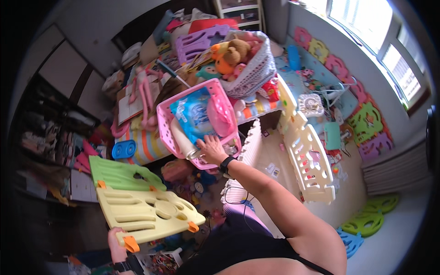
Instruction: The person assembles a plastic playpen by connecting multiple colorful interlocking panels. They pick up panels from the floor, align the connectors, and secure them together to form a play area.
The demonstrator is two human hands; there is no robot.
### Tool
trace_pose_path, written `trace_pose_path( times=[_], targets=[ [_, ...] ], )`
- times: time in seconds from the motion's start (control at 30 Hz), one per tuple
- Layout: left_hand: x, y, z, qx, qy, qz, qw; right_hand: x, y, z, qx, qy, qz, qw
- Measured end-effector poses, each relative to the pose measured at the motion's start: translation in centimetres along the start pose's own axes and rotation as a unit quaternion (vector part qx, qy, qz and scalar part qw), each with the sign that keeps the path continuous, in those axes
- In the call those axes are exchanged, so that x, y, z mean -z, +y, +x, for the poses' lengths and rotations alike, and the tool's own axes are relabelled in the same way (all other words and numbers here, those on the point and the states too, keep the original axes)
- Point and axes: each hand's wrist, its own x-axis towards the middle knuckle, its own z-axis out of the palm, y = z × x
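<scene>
Left hand (117,242): the grip was closed on the near corner of a yellow panel (140,210), just beside an orange clip (131,244).
Yellow panel: it was tilted and joined to a green panel (123,175).
Right hand (212,149): it was placed at the near side of a pink basket (163,129), fingers partly curled; whether anything was gripped could not be told.
Pink basket: it was set at the bed's (147,144) edge, and a blue packet (192,112) was contained in it.
Behind it: soft toys (224,62) were piled in a patterned basket (256,66).
</scene>
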Motion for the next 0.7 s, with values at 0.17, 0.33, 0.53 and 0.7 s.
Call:
trace_pose_path(
  times=[0.17,0.33,0.53,0.7],
  targets=[
    [3.7,-3.2,1.0,0.071,-0.069,0.061,0.993,7.2,-2.8,-7.2,0.031,-0.024,0.021,0.999],
    [8.6,-7.6,1.3,0.114,-0.142,0.120,0.976,12.6,-1.4,-21.6,-0.112,-0.077,0.013,0.991],
    [10.4,-5.1,-2.1,0.055,-0.211,0.170,0.961,17.3,-5.2,-32.0,-0.216,-0.111,0.051,0.969],
    [12.4,-0.6,-7.8,0.030,-0.259,0.251,0.932,16.0,-13.9,-27.1,-0.070,-0.094,0.119,0.986]
  ],
)
